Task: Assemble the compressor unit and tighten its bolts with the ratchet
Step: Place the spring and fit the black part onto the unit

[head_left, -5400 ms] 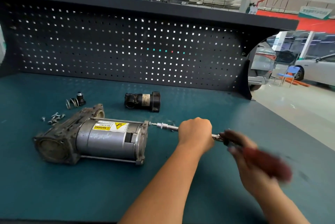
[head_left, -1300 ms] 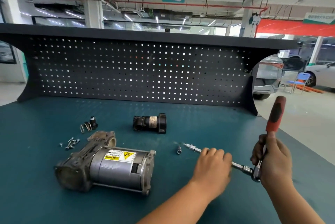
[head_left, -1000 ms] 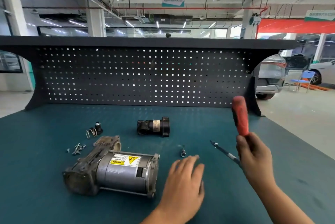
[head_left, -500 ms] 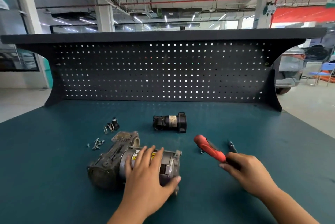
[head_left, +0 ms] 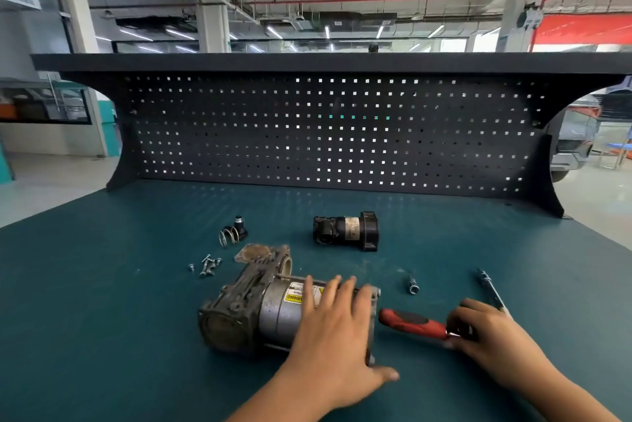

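The grey compressor unit (head_left: 253, 312) lies on its side on the teal bench, its yellow warning label up. My left hand (head_left: 337, 329) rests spread over its right end, fingers around the motor housing. My right hand (head_left: 485, 336) grips the head end of the ratchet (head_left: 412, 322), whose red and black handle lies low over the bench and points left toward the compressor. The ratchet's long extension bar (head_left: 490, 290) sticks out behind my right hand. A loose socket (head_left: 412, 286) lies on the mat between the compressor and the bar.
A black cylindrical part (head_left: 345, 231) lies behind the compressor. A spring with a small black valve (head_left: 232, 233) and several loose screws (head_left: 207, 266) sit at the back left. A dark pegboard (head_left: 328, 134) walls the bench's far edge. The bench ends at the right.
My left hand let go of the extension bar and moved left onto the compressor. My right hand swung the ratchet's red handle down from upright until it lay pointing left by the compressor.
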A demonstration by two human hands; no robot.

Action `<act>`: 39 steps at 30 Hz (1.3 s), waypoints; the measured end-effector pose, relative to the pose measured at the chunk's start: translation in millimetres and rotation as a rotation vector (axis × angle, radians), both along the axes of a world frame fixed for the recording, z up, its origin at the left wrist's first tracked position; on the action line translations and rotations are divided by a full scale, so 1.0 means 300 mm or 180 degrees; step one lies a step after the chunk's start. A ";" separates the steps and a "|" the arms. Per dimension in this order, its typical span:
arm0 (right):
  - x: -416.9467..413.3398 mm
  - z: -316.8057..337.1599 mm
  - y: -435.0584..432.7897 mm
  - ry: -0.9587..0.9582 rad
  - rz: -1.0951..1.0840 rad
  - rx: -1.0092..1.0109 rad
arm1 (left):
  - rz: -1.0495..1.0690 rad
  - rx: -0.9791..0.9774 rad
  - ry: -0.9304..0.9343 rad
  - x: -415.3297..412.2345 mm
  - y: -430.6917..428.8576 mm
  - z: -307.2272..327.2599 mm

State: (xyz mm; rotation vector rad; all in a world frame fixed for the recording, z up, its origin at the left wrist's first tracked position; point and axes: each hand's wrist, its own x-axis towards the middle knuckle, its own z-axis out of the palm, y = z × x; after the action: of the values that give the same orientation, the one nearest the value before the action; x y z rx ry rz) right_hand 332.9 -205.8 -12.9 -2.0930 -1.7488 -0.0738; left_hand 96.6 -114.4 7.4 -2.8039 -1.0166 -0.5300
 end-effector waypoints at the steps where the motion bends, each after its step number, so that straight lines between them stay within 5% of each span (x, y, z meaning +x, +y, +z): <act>1: 0.000 -0.001 -0.002 0.0029 -0.0047 -0.0024 | -0.0041 0.0042 -0.0021 0.009 -0.003 -0.001; 10: -0.053 0.039 -0.006 0.0327 0.0095 0.0242 | -0.0258 -0.0011 -0.0136 -0.008 0.017 -0.013; 13: -0.179 0.078 0.031 0.1479 0.0321 0.0515 | -0.0391 -0.0089 -0.0187 -0.030 0.017 -0.024; 16: -0.285 0.098 0.095 0.2598 0.0823 -0.0129 | -0.0413 -0.0111 -0.0140 -0.086 0.043 -0.042; 20: -0.336 0.112 0.142 0.2129 0.0931 -0.0554 | -0.0211 0.0081 -0.0052 -0.181 0.081 -0.051; 26: -0.374 0.115 0.140 0.1837 0.0616 -0.0147 | -0.0389 0.0717 -0.0042 -0.203 0.067 -0.059; 32: -0.422 0.127 0.112 0.2065 0.0344 0.0027 | -0.0291 0.1224 -0.0217 -0.190 0.045 -0.083; 39: -0.483 0.206 0.076 0.2028 -0.0169 -0.0010 | -0.0467 0.1112 -0.0552 -0.205 0.061 -0.045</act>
State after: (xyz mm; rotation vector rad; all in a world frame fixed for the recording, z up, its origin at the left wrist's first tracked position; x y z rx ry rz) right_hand 187.8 -183.0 48.9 -1.8755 -1.3011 0.5228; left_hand 34.9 -96.2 -6.1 -2.5629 -0.6665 -0.8867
